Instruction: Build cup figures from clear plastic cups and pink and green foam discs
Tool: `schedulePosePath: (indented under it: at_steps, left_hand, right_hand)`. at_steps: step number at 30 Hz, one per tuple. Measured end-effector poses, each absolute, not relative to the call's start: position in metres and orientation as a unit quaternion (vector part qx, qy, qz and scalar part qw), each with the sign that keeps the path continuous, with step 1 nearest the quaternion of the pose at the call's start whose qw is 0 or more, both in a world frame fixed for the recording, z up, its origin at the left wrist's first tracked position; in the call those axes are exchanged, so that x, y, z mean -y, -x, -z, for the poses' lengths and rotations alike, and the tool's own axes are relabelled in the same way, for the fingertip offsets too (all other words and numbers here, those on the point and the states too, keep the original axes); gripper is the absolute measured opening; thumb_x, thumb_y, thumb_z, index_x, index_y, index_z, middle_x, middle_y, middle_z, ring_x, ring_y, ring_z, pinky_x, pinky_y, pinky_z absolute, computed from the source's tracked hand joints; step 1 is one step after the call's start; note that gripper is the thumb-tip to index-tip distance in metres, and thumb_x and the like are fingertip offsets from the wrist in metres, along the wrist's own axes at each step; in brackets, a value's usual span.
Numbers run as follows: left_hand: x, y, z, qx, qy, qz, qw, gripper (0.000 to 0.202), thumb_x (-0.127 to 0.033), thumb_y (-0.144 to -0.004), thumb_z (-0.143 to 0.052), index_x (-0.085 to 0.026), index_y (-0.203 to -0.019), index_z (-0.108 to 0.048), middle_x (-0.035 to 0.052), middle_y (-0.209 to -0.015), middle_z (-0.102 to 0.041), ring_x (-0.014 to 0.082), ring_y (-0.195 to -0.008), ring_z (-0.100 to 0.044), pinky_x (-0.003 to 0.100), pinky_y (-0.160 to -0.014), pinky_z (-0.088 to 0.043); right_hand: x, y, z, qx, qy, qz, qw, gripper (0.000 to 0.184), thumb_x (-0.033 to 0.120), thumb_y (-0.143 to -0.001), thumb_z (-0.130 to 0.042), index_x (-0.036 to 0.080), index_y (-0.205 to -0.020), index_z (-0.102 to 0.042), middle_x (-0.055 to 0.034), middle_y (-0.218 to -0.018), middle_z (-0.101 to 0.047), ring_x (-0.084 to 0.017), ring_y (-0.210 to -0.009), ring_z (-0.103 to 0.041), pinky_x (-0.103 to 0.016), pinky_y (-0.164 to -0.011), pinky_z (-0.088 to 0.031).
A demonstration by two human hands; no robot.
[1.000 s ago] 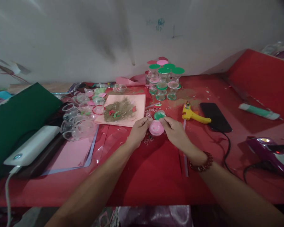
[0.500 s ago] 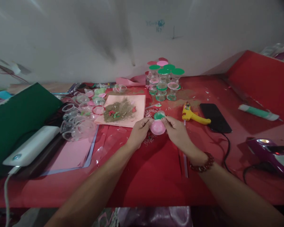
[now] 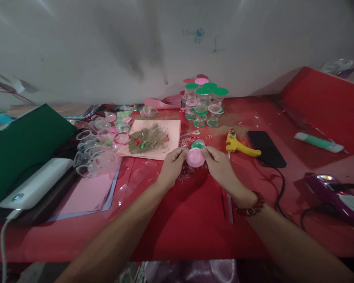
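Between both hands is a small clear plastic cup (image 3: 195, 157) with a pink round face turned towards me. My left hand (image 3: 173, 165) pinches its left edge with thumb and fingers. On the opposite side, my right hand (image 3: 220, 163) grips the right edge, a beaded bracelet at its wrist. A green disc with a clear rim (image 3: 198, 145) shows just behind the pink face; I cannot tell whether the two are joined. Past the hands, stacked clear cups (image 3: 201, 106) carry green, pink and red discs.
A yellow glue gun (image 3: 238, 145) and a phone (image 3: 267, 148) lie to the right, before a purple corded device (image 3: 336, 196). Leftward are a pink sheet (image 3: 173, 137) bearing brown powder, loose clear cups (image 3: 96, 157) and a white power bank (image 3: 37, 183). Paper shreds litter the red table (image 3: 183, 228).
The pink-faced cup has tilted slightly, so less of the green disc shows behind it. Both hands keep their hold. The whole view has shifted a little.
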State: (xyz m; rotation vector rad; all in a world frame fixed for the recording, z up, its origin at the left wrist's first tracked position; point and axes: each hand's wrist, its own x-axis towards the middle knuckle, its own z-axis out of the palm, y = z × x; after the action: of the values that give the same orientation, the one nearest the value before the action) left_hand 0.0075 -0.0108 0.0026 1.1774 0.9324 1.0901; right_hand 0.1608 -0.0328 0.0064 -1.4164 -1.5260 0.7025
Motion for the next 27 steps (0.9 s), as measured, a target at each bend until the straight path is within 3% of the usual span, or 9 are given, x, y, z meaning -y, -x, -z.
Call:
schedulePosePath:
  at_steps: [12, 16, 19, 23, 27]
  left_hand:
    - [0.0123, -0.0067, -0.006, -0.413, -0.486, -0.466, 0.613, 0.028, -0.042, -0.082, -0.063, -0.017, -0.072, -0.059, -0.0034, -0.051, -0.056, 0.0099, -0.045, -0.05, 0.02, -0.046, -0.035]
    - [0.0114, -0.0072, -0.0033, -0.413, -0.477, -0.473, 0.614, 0.026, -0.041, -0.082, -0.063, -0.017, -0.073, -0.059, -0.0037, -0.053, -0.056, 0.0101, -0.046, -0.049, 0.022, -0.048, -0.035]
    - [0.0104, -0.0066, -0.0016, -0.403, -0.462, -0.504, 0.609, 0.026, -0.043, -0.081, -0.066, -0.017, -0.078, -0.063, -0.0017, -0.068, -0.062, 0.0106, -0.06, -0.054, 0.022, -0.059, -0.042]
    - [0.0121, -0.0044, -0.0032, -0.315, -0.498, -0.511, 0.626, 0.041, -0.05, -0.08, -0.067, -0.019, -0.107, -0.065, 0.005, -0.103, -0.067, 0.017, -0.094, -0.06, 0.026, -0.081, -0.046]
    - [0.015, -0.0047, -0.0028, -0.29, -0.568, -0.466, 0.613, 0.057, -0.036, -0.067, -0.082, -0.02, -0.117, -0.06, 0.0084, -0.118, -0.064, 0.021, -0.106, -0.059, 0.029, -0.09, -0.045]
  right_hand:
    - [0.0335, -0.1571, -0.0064, 0.579, 0.561, -0.327, 0.493, 0.041, 0.052, -0.093, -0.041, 0.022, -0.065, -0.045, 0.0024, -0.058, -0.043, -0.014, -0.056, -0.041, -0.027, -0.053, -0.031]
    - [0.0324, -0.1586, -0.0053, 0.598, 0.557, -0.335, 0.47, 0.037, 0.049, -0.092, -0.043, 0.022, -0.066, -0.046, 0.0018, -0.06, -0.046, -0.014, -0.058, -0.042, -0.027, -0.055, -0.031]
    - [0.0318, -0.1602, -0.0053, 0.614, 0.572, -0.312, 0.447, 0.036, 0.046, -0.091, -0.043, 0.021, -0.065, -0.046, 0.0013, -0.06, -0.047, -0.015, -0.059, -0.043, -0.028, -0.056, -0.03]
    - [0.0324, -0.1602, -0.0071, 0.611, 0.571, -0.311, 0.452, 0.037, 0.048, -0.091, -0.043, 0.021, -0.066, -0.048, 0.0015, -0.06, -0.047, -0.014, -0.059, -0.043, -0.027, -0.056, -0.031]
    - [0.0313, -0.1599, -0.0037, 0.581, 0.566, -0.334, 0.479, 0.04, 0.054, -0.09, -0.046, 0.021, -0.068, -0.05, 0.0013, -0.062, -0.047, -0.015, -0.06, -0.043, -0.027, -0.055, -0.033]
